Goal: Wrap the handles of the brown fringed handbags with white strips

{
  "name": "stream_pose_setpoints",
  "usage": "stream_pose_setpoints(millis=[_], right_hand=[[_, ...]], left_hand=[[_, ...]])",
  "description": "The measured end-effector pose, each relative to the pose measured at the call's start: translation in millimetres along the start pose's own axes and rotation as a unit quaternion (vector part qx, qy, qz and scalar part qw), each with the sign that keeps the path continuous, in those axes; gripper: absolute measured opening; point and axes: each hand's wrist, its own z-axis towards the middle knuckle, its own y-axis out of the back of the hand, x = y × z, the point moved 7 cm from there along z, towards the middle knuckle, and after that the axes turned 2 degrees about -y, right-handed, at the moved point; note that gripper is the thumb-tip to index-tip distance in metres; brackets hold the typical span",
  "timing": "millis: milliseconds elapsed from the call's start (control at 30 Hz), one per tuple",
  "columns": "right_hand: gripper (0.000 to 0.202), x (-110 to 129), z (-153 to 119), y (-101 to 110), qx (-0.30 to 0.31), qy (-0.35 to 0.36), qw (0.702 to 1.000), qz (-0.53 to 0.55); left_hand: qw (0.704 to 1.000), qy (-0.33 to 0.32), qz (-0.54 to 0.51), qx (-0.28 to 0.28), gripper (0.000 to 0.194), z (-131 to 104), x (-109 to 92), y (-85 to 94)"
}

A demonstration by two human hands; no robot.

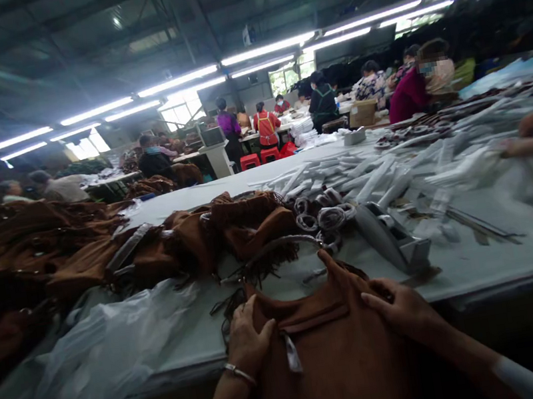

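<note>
A brown fringed bag (331,371) hangs upright at the table's front edge, its top rim facing me. A zip pocket runs across the panel, with a small whitish wrapped tag (292,355) dangling from its left end. My left hand (248,337) grips the bag's upper left side, thumb on the near face and a bracelet at the wrist. On the upper right side, my right hand (399,305) is closed on the rim, its fingertips partly hidden behind the fabric. Just beyond the bag, a wrapped strap (274,247) arches over the tabletop.
Brown bags (73,257) are heaped on the left, beside a clear plastic bag (112,345) over the edge. A grey tape dispenser (394,240), coiled straps (325,217) and white wrapped strips (333,172) lie ahead. Another person's hands (525,141) handle plastic at right. Several people work behind.
</note>
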Motion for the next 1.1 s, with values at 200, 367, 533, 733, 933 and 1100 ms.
stream_pose_setpoints(millis=[200,367,533,733,933,1100], right_hand=[[0.032,3,-6,25,0.040,0.057,0.985,-0.161],[0.028,95,39,20,-0.066,0.222,0.942,-0.243],[0.056,161,131,-53,0.019,0.192,0.938,-0.288],[0.021,149,170,-95,0.079,0.170,0.934,-0.303],[0.025,165,153,-88,0.061,0.270,0.915,-0.295],[0.023,166,152,-77,0.059,0.309,0.911,-0.268]], left_hand=[[0.998,-0.010,-0.053,0.014,0.071,3,-2,-5.2],[0.997,-0.010,-0.079,0.013,0.068,3,-1,-5.2],[0.997,-0.025,-0.073,0.022,0.070,-4,1,-8.8],[0.997,-0.061,-0.015,0.048,0.066,18,-5,21.0],[0.961,-0.253,0.105,-0.036,0.062,126,-114,47.7],[0.957,-0.249,0.076,0.130,0.006,191,-143,-6.5]])
